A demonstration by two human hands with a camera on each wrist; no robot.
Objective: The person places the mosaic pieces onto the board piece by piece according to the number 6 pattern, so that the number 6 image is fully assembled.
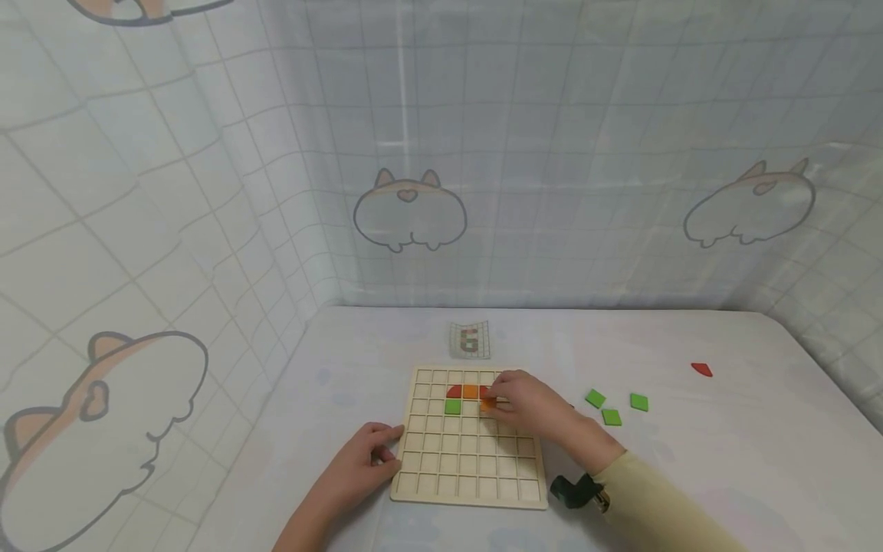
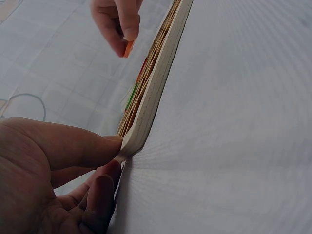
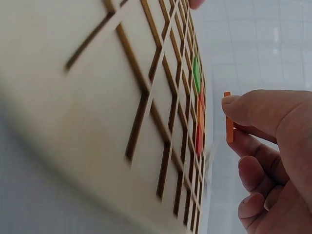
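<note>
Right hand (image 1: 527,402) pinches orange tile (image 1: 487,404) above the board's (image 1: 467,485) far half. Tile probably light, stiff, slightly slippery; best held by opposite edges. Left hand (image 1: 362,462) touches board's left edge; whether pinching, can't tell.

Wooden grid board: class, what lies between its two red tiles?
An orange square tile lies between the left red tile and the right red tile, as the head view shows.
</note>
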